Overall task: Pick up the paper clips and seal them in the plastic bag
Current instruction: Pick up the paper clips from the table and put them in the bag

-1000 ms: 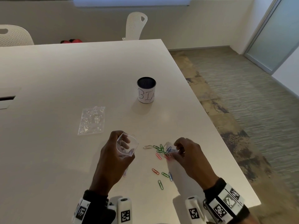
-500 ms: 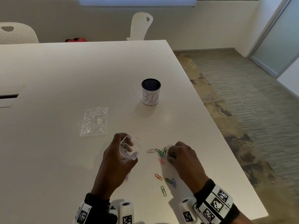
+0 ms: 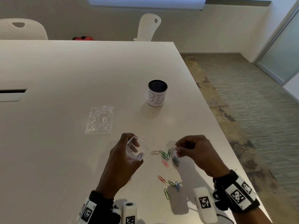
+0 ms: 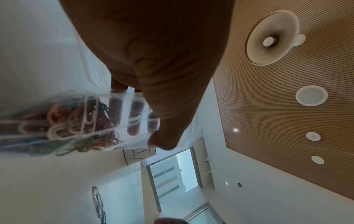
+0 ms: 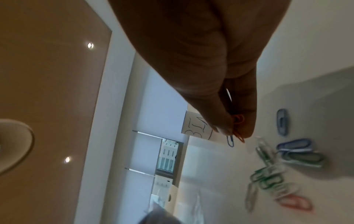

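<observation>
I am looking down on a wide white desk [image 3: 80, 75] in a meeting room, with two white perforated chairs [image 3: 149, 26] at its far side, patterned carpet [image 3: 242, 110] to the right and a frosted glass door [image 3: 281, 50] in the corner. A dark cup wrapped in a white label reading "BIN" [image 3: 157, 95] stands upright near the middle, and a flat clear bag [image 3: 100, 119] lies to its left, well apart from my hands.

The loose paper clips [image 3: 168, 156], green, blue, red and white, lie scattered on the desk between my hands and nearer to me. My left hand [image 3: 123, 160] holds a clear plastic bag [image 3: 137, 149] above the desk with its mouth pulled open toward the clips. The left wrist view shows a tangle of coloured clips [image 4: 63, 125] already inside, and my fingers [image 4: 134, 118] curled in behind the film with the thumb pressing the front.

My right hand [image 3: 196, 151] hangs just above the pile, its fingers [image 5: 245, 109] pressed together against the thumb, pinching a few clips; an orange-red clip [image 5: 237, 125] and a blue one [image 5: 230, 140] stick out below the fingertips.
</observation>
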`<state>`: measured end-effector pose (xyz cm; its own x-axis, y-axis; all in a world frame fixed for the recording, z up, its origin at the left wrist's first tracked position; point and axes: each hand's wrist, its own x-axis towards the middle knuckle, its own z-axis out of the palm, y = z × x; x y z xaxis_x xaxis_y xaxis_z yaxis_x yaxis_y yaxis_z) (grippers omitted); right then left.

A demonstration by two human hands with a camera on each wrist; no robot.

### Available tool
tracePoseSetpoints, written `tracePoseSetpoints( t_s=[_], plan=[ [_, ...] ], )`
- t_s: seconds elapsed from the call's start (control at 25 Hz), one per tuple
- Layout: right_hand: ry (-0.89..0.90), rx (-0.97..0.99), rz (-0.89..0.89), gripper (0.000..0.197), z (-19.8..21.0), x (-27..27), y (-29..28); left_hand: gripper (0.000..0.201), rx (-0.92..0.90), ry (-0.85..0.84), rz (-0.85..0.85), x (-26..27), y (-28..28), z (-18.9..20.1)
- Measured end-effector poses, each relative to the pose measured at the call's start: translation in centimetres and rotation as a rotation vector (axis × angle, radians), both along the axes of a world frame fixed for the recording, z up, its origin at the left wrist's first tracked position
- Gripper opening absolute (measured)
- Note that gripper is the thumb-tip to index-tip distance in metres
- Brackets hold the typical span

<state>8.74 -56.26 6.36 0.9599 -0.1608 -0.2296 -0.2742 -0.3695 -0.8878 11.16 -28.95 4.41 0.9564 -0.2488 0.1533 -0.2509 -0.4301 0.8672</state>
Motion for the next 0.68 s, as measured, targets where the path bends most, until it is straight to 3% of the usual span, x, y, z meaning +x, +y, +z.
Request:
tracePoseSetpoints(
  t_s=[0.12,0.24,0.48,0.68],
  plan=[
    [-0.024,0.226,0.004,0.016,2.7,0.1,1.5,0.050,-0.009,0.007,-0.001,-0.1,-0.1,0.0],
    [-0.151,0.261,0.064,0.018,5.1,0.1,4.6,0.050,-0.010,0.003,-0.004,-0.2,-0.1,0.1],
    [-0.441,-0.154,0.291,0.010,5.5,1.1,10.4,0.055,0.044,0.025,0.018,-0.3,-0.1,-0.1],
    [-0.479,-0.226,0.332,0.013,5.6,1.3,10.6,0.052,0.048,0.019,0.028,-0.3,-0.2,-0.1]
  ],
)
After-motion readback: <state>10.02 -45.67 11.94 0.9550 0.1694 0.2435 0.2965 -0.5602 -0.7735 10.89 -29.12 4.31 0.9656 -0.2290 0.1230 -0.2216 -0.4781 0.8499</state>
